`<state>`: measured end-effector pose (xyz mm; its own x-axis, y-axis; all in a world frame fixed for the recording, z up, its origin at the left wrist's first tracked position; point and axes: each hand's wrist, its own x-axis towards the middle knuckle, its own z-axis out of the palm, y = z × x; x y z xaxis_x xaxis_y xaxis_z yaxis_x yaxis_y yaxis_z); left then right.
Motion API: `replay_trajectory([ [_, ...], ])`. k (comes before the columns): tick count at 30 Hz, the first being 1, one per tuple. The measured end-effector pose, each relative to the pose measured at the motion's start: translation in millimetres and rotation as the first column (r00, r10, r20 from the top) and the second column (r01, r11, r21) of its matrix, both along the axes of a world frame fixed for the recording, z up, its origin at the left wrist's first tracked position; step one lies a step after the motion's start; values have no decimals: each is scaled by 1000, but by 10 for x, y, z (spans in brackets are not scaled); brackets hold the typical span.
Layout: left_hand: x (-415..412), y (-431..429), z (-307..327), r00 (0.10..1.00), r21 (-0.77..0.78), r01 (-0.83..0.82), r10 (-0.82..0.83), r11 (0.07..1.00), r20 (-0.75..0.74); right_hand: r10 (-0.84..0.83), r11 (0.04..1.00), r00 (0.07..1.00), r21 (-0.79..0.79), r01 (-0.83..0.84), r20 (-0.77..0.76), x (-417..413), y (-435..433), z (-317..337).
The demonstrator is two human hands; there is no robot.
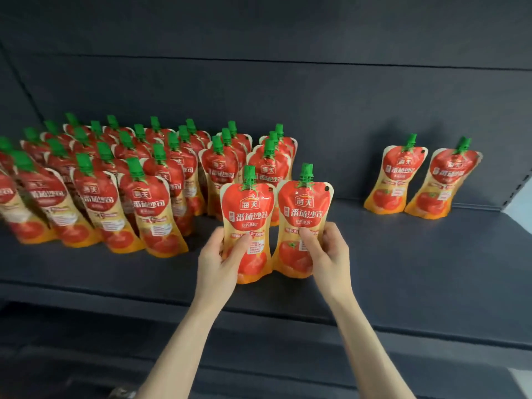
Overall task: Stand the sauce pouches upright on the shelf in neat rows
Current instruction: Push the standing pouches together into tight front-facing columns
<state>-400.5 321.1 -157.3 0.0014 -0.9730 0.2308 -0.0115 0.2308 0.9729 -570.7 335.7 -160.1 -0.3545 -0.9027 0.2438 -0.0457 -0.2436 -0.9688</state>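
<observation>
A block of standing pouches [121,185] fills the left half of the shelf [417,269], packed in rows that run back to the rear panel [288,90]. Its nearest columns stand just behind the two pouches in hand. Far to the right, two lone pouches [395,177] stand side by side against the rear panel, well apart from the block, with bare shelf between.

Each pouch is a glossy, soft film pack with a pinched waist, red above with a tomato picture, orange-yellow below, and topped by a ribbed green screw cap [249,171]. The leftmost ones are blurred.

The left hand [218,262] grips the left pouch [248,223] low on its body, thumb across the front and fingers behind. The right hand [328,254] grips the right pouch [305,218] the same way. Both pouches are upright, side by side and nearly touching, near the front of the shelf. Whether their bases rest on it cannot be told.

The shelf is matte dark blue-grey, as is the panel behind. A lower shelf [288,358] of the same colour shows beneath the forearms.
</observation>
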Motion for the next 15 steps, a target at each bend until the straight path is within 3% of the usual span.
replay_trajectory([
  [7, 412, -512, -17, 993, -12, 110, -110, 994, 47, -87, 996, 996, -20, 87, 3, 462, -339, -1],
  [15, 460, -787, -114, 979, 28, 185, -187, 982, 86, -49, 998, 997, -39, 46, -67, 539, -619, -97],
])
